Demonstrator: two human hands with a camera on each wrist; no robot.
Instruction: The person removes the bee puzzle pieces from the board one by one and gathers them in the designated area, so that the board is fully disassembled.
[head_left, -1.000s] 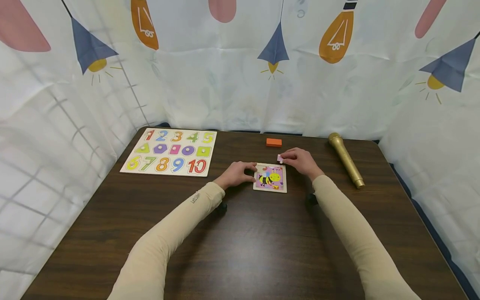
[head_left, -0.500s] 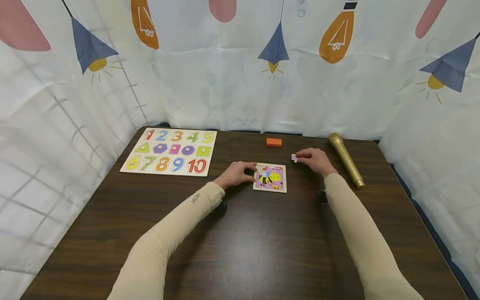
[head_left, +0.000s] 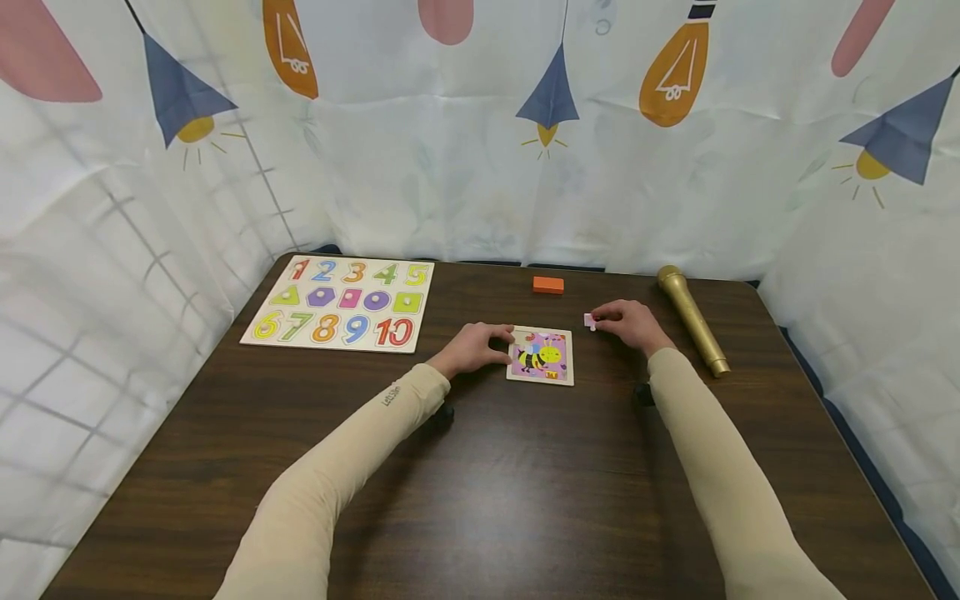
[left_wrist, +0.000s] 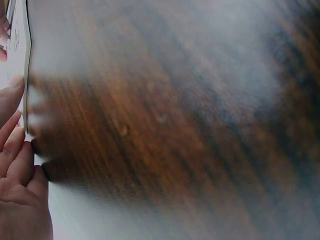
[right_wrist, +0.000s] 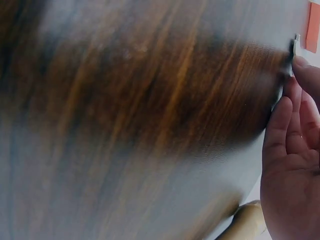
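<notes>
A small square jigsaw puzzle (head_left: 540,357) with a yellow and black bee lies flat near the middle of the table, with a pale patch at its upper left corner. My left hand (head_left: 476,347) holds the board by its left side; in the left wrist view the thumb (left_wrist: 12,97) meets the board's edge (left_wrist: 26,60). Right of the board, my right hand (head_left: 632,323) pinches a small pink jigsaw piece (head_left: 589,321) between thumb and fingers, close to the tabletop. Only a thin edge of that piece shows in the right wrist view.
A wooden number and shape board (head_left: 341,304) lies at the back left. An orange block (head_left: 548,285) sits behind the bee puzzle. At the right lies a gold microphone-shaped object (head_left: 692,321). Printed curtains (head_left: 465,183) hang behind the brown table (head_left: 495,500).
My right hand has moved right, away from the puzzle, with the pink jigsaw piece, then slightly nearer to me. The left hand and the bee puzzle have stayed in place.
</notes>
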